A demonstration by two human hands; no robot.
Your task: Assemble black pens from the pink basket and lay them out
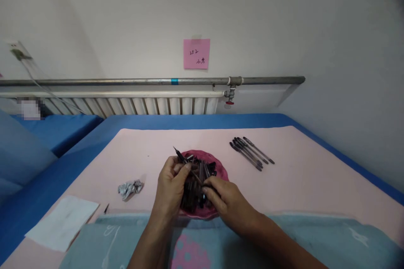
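Note:
A dark, slim pen (179, 155) slants above a red scalloped bowl (223, 170), its pointed tip up and to the left. My left hand (168, 183) is closed around the tip half, thumb along the barrel. At the lower end, my right hand (233, 204) pinches the pen between thumb and fingers. Below both hands, dark pen parts (191, 195) such as caps and barrels fill the bowl; my fingers hide some of them. To the right, several capped pens (248, 153) lie side by side on the pink table cover (293, 176).
Left of the bowl lies a crumpled grey-and-white wad (130, 189). A white sheet (63, 222) and a small dark pointed piece (106, 208) are nearer the front left. Teal cloth (309, 239) covers the near edge. Behind the table stand a radiator (164, 104) and a metal pipe (132, 81).

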